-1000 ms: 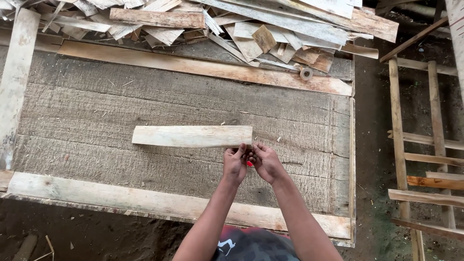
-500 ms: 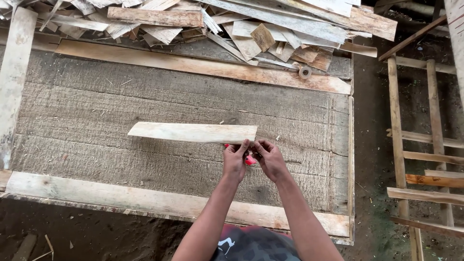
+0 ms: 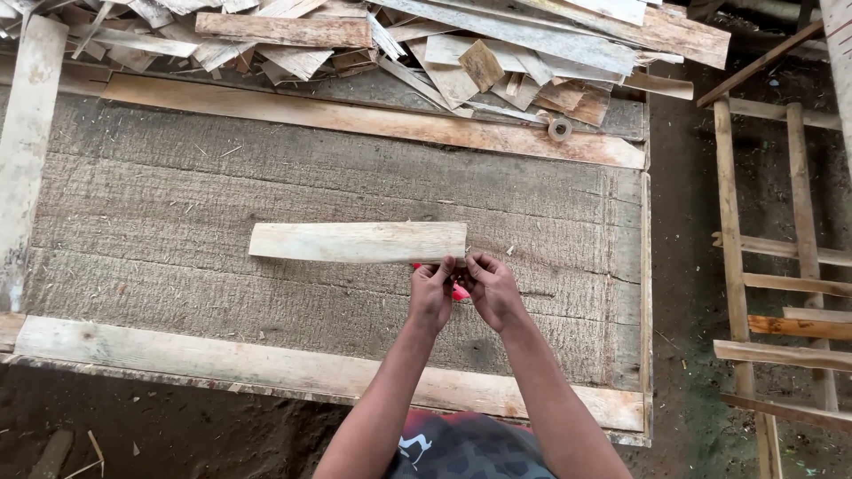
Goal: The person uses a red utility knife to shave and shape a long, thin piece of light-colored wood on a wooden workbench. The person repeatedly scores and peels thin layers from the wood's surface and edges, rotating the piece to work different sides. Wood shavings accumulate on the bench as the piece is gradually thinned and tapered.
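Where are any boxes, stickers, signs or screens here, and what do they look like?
None show: only bare wood on the workbench.
Nearest to a pack: a small red thing between the left hand and right hand, mostly hidden, beside the pale plank.

small red object [image 3: 458, 292] mostly hidden between hands; scrap pile [image 3: 426, 35] cut off at top

- Pale, flat wooden slat [image 3: 357, 242], long and narrow, lies crosswise on the rough grey worktop [image 3: 177, 177].
- Small red object [image 3: 459, 292], mostly hidden, sits at its right end.
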